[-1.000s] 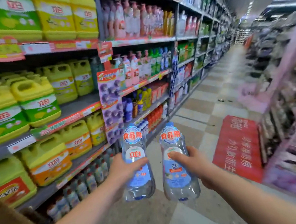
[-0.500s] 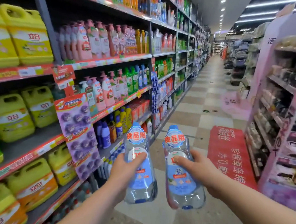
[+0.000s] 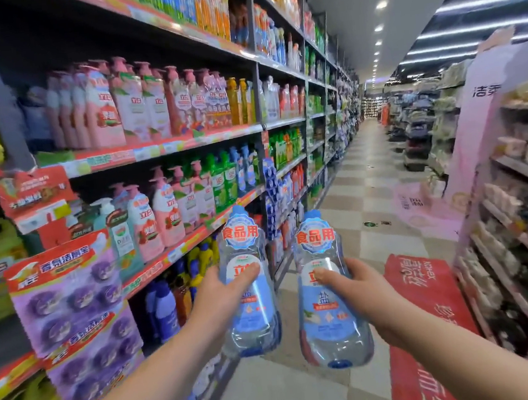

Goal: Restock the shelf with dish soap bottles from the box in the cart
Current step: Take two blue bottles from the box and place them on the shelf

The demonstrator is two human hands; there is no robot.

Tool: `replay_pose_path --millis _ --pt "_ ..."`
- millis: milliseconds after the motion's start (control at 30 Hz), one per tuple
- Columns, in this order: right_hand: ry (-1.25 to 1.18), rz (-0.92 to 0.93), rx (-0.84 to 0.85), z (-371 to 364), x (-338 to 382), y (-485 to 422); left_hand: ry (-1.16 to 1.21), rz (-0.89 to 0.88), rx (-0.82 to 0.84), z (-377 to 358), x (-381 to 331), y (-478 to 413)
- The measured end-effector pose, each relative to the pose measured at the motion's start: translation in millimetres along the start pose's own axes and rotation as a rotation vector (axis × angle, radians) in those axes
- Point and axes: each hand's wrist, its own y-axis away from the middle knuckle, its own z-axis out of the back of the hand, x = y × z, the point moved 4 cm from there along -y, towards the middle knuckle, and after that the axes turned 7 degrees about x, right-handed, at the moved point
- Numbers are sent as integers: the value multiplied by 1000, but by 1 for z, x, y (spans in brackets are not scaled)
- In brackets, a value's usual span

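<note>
Dish soap bottle [image 3: 251, 318] sits clasped in the left hand [image 3: 221, 302], thumb across its label; a second bottle [image 3: 329, 322] is clasped likewise by the right hand [image 3: 368, 296]. Both stand upright, caps up, side by side (apparently not touching). The shelf [image 3: 171, 257] lies leftward, nearer the left hand; open aisle floor [image 3: 368, 189] stretches ahead and right.

aisle floor [image 3: 352, 197] open ahead; packed shelves [image 3: 167, 144] crowd the left.
</note>
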Motion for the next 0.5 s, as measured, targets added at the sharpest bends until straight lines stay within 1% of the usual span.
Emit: replay_pose_path --millis 133,200,300,400,500 --pt "-7 40 43 9 5 -73 20 -16 -23 -5 0 -59" --pt "-4 58 81 13 10 -113 12 -35 -66 -7 -2 -88" --pt "-5 100 165 19 18 -173 20 -60 -146 -12 -8 -128" --pt "11 143 291 24 32 -231 18 -60 -230 -14 -14 -166" --pt "46 196 372 21 49 -284 28 -92 -362 -8 -19 -194"
